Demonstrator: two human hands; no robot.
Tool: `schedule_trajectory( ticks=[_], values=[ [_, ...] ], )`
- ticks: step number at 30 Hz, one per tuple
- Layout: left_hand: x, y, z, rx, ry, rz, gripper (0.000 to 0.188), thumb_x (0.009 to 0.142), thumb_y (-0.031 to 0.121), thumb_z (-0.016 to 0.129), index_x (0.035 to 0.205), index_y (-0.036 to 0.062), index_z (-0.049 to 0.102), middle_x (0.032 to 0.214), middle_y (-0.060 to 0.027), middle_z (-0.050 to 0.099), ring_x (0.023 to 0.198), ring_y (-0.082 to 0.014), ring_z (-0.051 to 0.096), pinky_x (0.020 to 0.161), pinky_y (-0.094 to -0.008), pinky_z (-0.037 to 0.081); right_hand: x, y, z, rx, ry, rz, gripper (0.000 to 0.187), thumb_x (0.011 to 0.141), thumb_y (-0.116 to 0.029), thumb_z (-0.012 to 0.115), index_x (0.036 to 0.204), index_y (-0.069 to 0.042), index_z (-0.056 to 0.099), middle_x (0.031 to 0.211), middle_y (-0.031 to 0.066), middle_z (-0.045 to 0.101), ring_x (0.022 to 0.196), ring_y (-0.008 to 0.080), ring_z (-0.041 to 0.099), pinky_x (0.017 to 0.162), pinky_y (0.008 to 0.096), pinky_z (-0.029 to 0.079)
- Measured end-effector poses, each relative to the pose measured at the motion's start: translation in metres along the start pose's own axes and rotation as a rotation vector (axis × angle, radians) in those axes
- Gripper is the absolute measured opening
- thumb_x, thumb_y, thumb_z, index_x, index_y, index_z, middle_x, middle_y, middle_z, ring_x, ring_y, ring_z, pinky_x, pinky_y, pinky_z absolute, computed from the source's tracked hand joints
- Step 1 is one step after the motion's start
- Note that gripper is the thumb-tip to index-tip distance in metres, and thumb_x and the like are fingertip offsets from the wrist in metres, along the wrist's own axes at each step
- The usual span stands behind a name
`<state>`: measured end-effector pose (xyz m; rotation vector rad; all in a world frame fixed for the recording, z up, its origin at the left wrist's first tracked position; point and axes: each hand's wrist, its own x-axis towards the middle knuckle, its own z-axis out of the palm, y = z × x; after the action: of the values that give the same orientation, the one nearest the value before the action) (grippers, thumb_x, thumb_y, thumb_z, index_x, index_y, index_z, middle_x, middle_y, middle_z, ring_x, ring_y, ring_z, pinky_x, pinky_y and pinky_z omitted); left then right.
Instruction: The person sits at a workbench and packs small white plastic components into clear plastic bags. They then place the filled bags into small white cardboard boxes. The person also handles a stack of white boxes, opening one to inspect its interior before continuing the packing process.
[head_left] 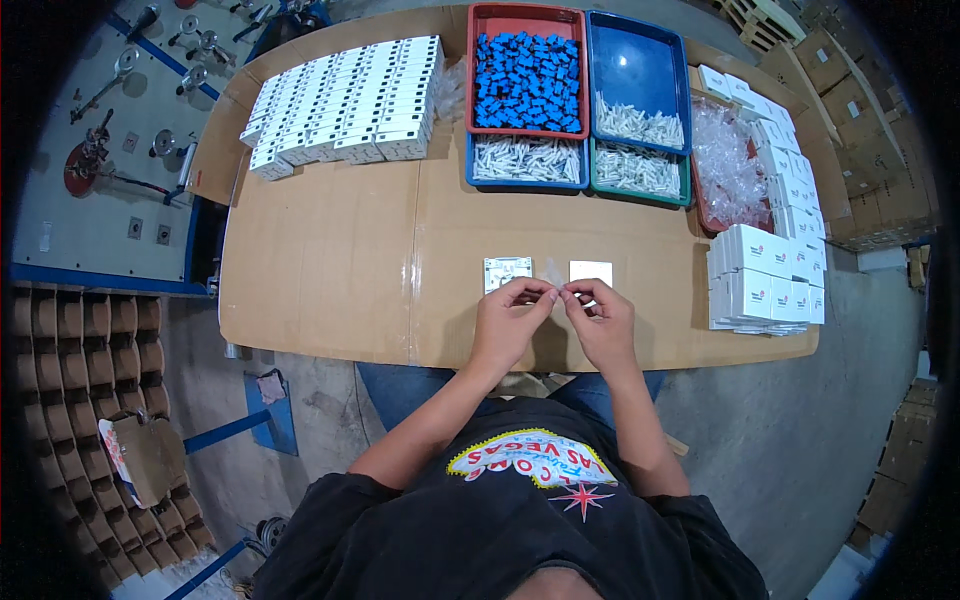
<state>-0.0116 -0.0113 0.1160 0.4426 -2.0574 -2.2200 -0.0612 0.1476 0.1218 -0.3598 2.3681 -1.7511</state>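
My left hand (513, 318) and my right hand (604, 326) meet near the table's front edge, fingertips almost touching. Both pinch a small clear plastic bag (553, 272), which sticks up beyond the fingers; what it contains, if anything, is too small to tell. Just beyond my left hand lies a square white piece (507, 270) with a frame-like pattern and cutouts. A plain white square piece (591, 271), perhaps a flat box, lies beyond my right hand, which partly covers its lower edge.
Cardboard (330, 270) covers the table. Rows of white units (350, 100) fill the far left. A red tray (528, 130) of blue parts and blue (637, 60) and green (640, 197) trays of white pieces stand at the back. Clear bags (730, 160) and stacked white boxes (765, 280) occupy the right.
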Motion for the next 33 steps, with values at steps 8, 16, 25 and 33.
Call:
schedule_trajectory(
  ticks=[8,16,25,33],
  values=[
    [-0.003,0.005,0.0,0.219,0.135,0.185,0.019,0.097,0.013,0.072,0.111,0.0002,0.068,0.115,-0.0068,0.069,0.102,-0.0128,0.065,0.085,-0.0279,0.052,-0.004,0.001,0.002,0.17,0.002,0.058,0.012,0.095,-0.002,0.07,0.105,0.001,0.064,0.083,0.0026,0.068,0.067,0.0034,0.058,0.056,0.0213,0.044],
    [0.003,0.001,-0.006,-0.342,-0.008,-0.173,0.026,0.1,0.018,0.07,0.119,0.0,0.067,0.108,-0.0068,0.071,0.098,-0.0118,0.068,0.083,-0.0271,0.055,0.0,-0.002,-0.002,0.444,-0.138,0.164,0.009,0.097,0.0,0.066,0.106,0.002,0.065,0.087,0.0029,0.068,0.072,0.0048,0.058,0.058,0.0215,0.047],
    [0.001,-0.007,-0.002,-0.211,0.102,-0.031,0.02,0.099,0.018,0.072,0.105,-0.0011,0.073,0.094,-0.0048,0.075,0.083,-0.0079,0.066,0.072,-0.0247,0.052,0.007,-0.006,-0.008,0.478,-0.275,0.317,0.013,0.096,0.003,0.064,0.107,0.004,0.07,0.093,0.0066,0.071,0.068,0.0094,0.063,0.058,0.0242,0.051],
    [-0.002,-0.004,-0.002,-0.139,0.049,0.009,0.016,0.099,0.014,0.071,0.105,-0.0016,0.072,0.098,-0.007,0.075,0.089,-0.0097,0.068,0.079,-0.0257,0.053,0.006,-0.005,-0.006,0.532,-0.264,0.438,0.013,0.097,-0.002,0.063,0.104,0.003,0.073,0.086,0.0057,0.07,0.066,0.013,0.067,0.06,0.0278,0.057]
  ],
)
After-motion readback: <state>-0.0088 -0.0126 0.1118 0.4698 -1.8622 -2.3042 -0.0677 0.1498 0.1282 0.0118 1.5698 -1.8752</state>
